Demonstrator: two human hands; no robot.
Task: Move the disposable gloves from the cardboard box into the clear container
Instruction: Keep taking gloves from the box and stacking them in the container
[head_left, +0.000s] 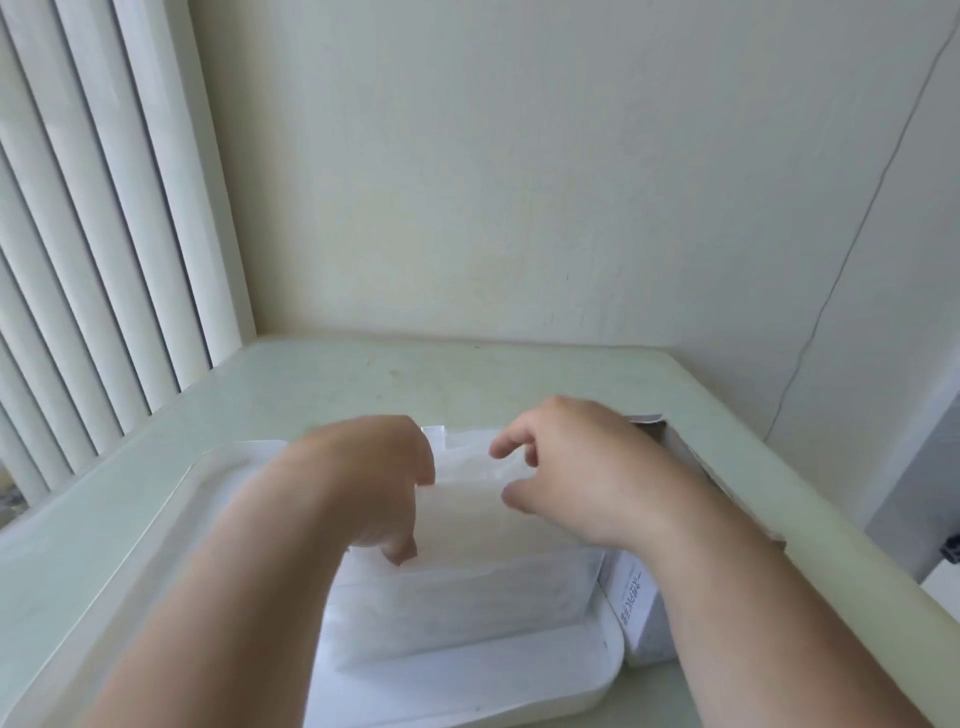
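Observation:
A translucent white stack of disposable gloves (467, 525) hangs over and partly inside the clear container (605, 680), which sits at the table's near middle. My left hand (374, 483) curls around the stack's left edge, with the thumb pressed on its front. My right hand (582, 467) hovers at the stack's upper right edge, thumb and fingers apart; I cannot tell whether they touch it. The cardboard box (641, 603), white with printed text, stands right of the container, mostly hidden under my right forearm. Its torn open flap (649, 422) shows behind my right hand.
The pale green table (322, 384) stands in a corner against a cream wall. White vertical blinds (78, 260) hang along the left side. The table's right edge (810, 519) runs close beside the box. A thin cable (852, 249) trails down the wall at right.

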